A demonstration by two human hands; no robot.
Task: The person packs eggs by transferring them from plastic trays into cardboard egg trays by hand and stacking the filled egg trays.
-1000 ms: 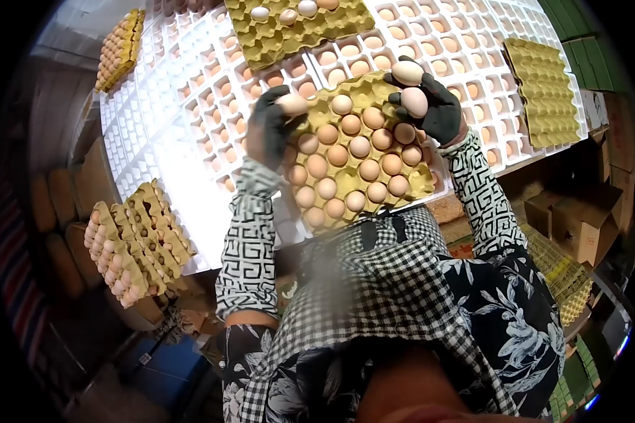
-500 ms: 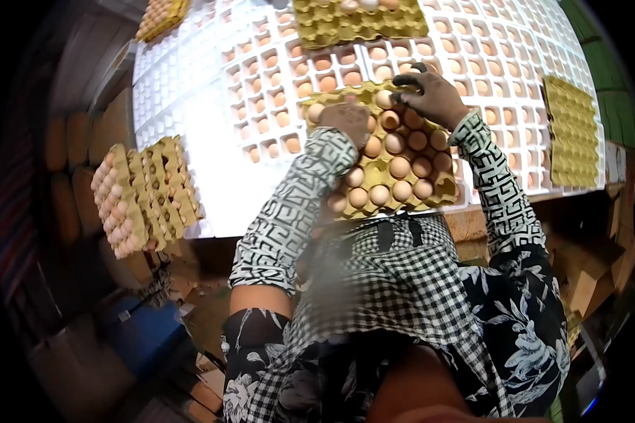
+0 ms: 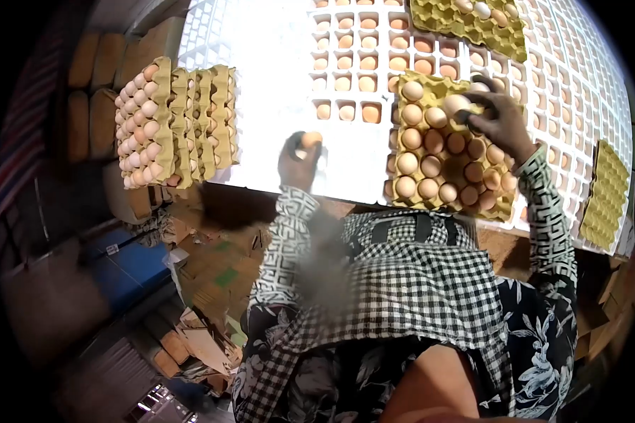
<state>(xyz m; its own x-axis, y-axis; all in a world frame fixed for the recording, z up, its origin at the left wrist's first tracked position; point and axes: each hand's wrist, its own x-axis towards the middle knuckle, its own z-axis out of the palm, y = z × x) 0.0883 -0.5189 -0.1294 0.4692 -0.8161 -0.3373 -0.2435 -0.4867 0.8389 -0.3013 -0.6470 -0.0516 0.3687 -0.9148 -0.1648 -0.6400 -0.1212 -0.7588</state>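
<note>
My left hand [image 3: 300, 163] is over the white foam surface, fingers closed around a brown egg [image 3: 311, 139]. My right hand [image 3: 502, 118], in a dark fingertip covering, is above the upper right of a yellow egg tray [image 3: 466, 169]. A pale egg [image 3: 456, 106] sits between its thumb and fingers, looking raised above the tray. Brown eggs [image 3: 430, 166] fill much of this tray, and a few cups show bare. Left of it, white foam trays hold rows of eggs [image 3: 367, 83] in square cells.
Stacked yellow trays of eggs [image 3: 144, 130] stand at the table's left edge. Another yellow tray [image 3: 466, 25] with a few eggs lies at the back, and a yellow tray [image 3: 605, 194] lies at the right. Cardboard and a blue box [image 3: 130, 261] are below on the left.
The view has swung left. My left hand has moved from the yellow tray out to the left, carrying an egg. My right hand, earlier spread over the tray, has closed on a pale egg.
</note>
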